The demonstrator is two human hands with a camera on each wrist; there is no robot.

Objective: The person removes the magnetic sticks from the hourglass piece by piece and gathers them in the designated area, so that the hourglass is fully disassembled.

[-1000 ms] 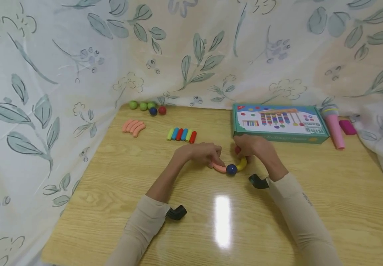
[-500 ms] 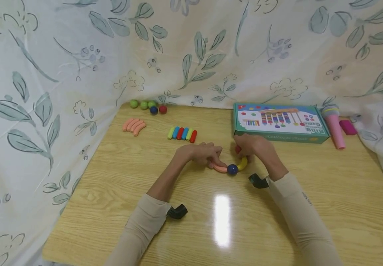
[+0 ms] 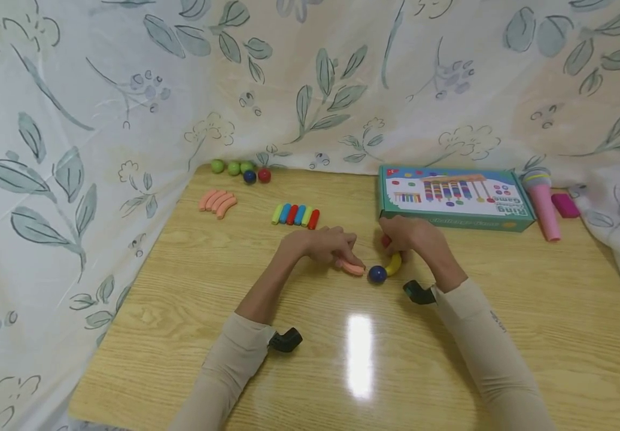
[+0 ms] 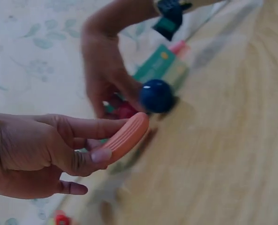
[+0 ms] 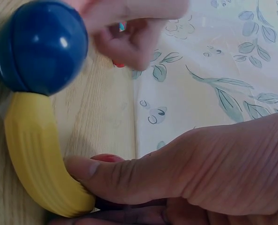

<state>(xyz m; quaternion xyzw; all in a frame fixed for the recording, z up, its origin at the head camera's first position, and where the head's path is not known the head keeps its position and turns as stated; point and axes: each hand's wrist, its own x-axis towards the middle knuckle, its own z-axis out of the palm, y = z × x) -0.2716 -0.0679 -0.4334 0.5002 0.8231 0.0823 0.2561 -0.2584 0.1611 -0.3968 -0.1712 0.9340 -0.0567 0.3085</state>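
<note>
My left hand [image 3: 328, 244] pinches a curved, ribbed salmon-pink stick [image 4: 129, 136] between thumb and forefinger, seen closest in the left wrist view. A small gap separates its tip from a shiny blue ball [image 3: 377, 274]. That ball sits against the end of a curved yellow stick [image 5: 36, 145]. With the thumb on its inner curve, my right hand [image 3: 409, 234] grips the yellow stick near its other end. A red ball [image 3: 386, 241] shows at the right hand's fingers; in the right wrist view the thumb mostly hides it.
Behind the hands lie a row of coloured short rods [image 3: 295, 216], salmon curved sticks [image 3: 217, 202] and several balls [image 3: 249, 173]. A green game box [image 3: 455, 197] stands just beyond the right hand, beside a pink toy microphone [image 3: 541, 203] and a magenta block [image 3: 565, 205]. A patterned cloth backs the table.
The salmon stick, in contact with the blue ball before, has drawn slightly left and away from it with my left hand. My right hand, the yellow stick and blue ball stay nearly in place.
</note>
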